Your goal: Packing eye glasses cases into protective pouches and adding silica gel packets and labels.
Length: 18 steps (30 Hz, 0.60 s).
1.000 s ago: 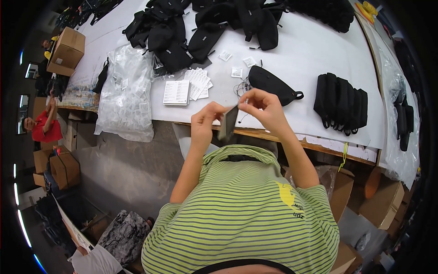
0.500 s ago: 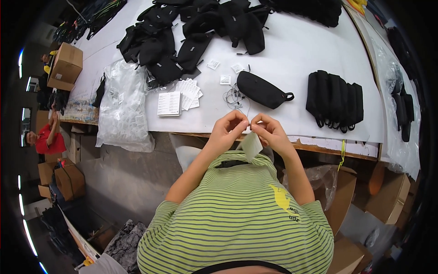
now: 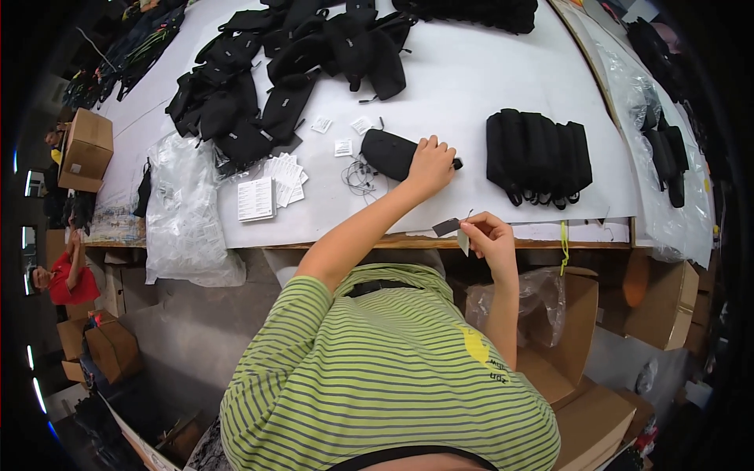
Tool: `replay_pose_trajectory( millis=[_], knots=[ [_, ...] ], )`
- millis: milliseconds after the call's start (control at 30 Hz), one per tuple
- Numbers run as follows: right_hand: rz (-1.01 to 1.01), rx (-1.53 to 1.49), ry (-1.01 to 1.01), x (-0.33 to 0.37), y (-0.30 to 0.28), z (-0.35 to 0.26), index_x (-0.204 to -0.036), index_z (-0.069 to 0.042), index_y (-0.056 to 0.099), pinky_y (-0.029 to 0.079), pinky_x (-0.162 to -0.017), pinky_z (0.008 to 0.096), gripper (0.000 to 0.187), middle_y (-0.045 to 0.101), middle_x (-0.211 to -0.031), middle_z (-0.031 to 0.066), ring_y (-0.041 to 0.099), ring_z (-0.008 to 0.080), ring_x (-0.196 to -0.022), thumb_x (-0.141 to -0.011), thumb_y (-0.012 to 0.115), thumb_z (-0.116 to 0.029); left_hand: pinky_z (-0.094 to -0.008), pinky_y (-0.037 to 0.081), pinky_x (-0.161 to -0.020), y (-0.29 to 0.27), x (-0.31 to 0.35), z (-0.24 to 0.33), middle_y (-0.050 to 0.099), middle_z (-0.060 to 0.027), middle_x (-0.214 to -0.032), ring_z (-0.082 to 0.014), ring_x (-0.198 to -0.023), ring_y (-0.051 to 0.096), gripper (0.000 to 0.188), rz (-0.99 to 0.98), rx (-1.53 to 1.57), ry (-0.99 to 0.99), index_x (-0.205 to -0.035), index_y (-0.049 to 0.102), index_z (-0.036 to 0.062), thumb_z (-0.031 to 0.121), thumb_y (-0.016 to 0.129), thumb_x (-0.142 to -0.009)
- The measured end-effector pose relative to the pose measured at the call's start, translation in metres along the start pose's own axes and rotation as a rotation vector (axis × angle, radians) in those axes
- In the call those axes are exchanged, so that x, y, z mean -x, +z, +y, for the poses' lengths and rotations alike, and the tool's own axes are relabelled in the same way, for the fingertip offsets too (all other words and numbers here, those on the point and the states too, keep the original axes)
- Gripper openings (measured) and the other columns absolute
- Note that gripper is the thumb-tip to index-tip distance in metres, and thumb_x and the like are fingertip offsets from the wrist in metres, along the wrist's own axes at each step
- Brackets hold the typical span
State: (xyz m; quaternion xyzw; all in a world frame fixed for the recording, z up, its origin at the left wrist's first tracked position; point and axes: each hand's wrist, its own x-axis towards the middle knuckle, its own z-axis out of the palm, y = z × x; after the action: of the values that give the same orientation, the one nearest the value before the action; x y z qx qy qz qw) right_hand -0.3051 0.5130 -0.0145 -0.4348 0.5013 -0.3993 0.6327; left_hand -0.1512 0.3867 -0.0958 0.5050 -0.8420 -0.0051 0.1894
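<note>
A black zip pouch (image 3: 386, 153) lies on the white table, a small loop at its right end. My left hand (image 3: 432, 166) reaches across and is closed over the pouch's right part, fingers on its far side. Nearer the table's front edge, my right hand (image 3: 492, 237) pinches a hang tag (image 3: 447, 228) by its string; a dark card and a paler one show there. Left of the pouch lie loose dark strings (image 3: 360, 177) and several small white packets (image 3: 343, 147). Farther left, a stack of white printed cards (image 3: 256, 199) stands beside fanned-out cards.
A row of black pouches (image 3: 538, 157) lies at the right. More black pouches (image 3: 236, 110) are heaped at the far left, behind a clear plastic bag (image 3: 184, 208) of small packets. Cardboard boxes (image 3: 577, 330) stand below the table's right side. A person in red (image 3: 75, 275) is at the left.
My hands have parted. The left has gone forward onto the pouch; the right has moved right with the tag. The whole view has shifted, so the table's things appear farther left.
</note>
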Motion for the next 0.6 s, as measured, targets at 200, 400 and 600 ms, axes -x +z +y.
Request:
replay_pose_trajectory(
  millis=[200, 400, 600],
  knots=[
    [0.233, 0.314, -0.074, -0.007, -0.005, 0.025, -0.080, -0.002, 0.064, 0.025, -0.045, 0.0181, 0.010, 0.044, -0.053, -0.0066, 0.035, 0.0004, -0.049, -0.081, 0.067, -0.012, -0.0341, 0.033, -0.076, -0.074, 0.065, 0.028, 0.054, -0.0009, -0.075, -0.0207, -0.081, 0.048, 0.018, 0.197, 0.401, -0.047, -0.080, 0.061, 0.0103, 0.014, 0.069, -0.065],
    [-0.071, 0.460, -0.211, -0.017, 0.053, 0.009, -0.082, -0.002, 0.066, 0.024, -0.046, 0.0213, 0.007, 0.042, -0.054, -0.0057, 0.032, 0.0024, -0.051, -0.078, 0.068, -0.007, -0.0332, 0.033, -0.073, -0.116, 0.134, 0.022, 0.050, 0.0007, -0.070, -0.0192, -0.073, 0.045, 0.013, 0.098, 0.432, -0.430, -0.075, 0.063, 0.0093, 0.011, 0.070, -0.064],
    [-0.168, 0.587, -0.242, -0.015, 0.071, 0.000, -0.083, -0.003, 0.067, 0.027, -0.045, 0.0242, 0.010, 0.040, -0.050, -0.0007, 0.034, 0.0055, -0.048, -0.078, 0.068, -0.012, -0.0269, 0.039, -0.064, -0.121, 0.149, 0.028, 0.052, -0.0013, -0.068, -0.0145, -0.069, 0.046, 0.008, 0.187, 0.777, -0.727, -0.078, 0.067, 0.0057, 0.009, 0.069, -0.072]
  ],
)
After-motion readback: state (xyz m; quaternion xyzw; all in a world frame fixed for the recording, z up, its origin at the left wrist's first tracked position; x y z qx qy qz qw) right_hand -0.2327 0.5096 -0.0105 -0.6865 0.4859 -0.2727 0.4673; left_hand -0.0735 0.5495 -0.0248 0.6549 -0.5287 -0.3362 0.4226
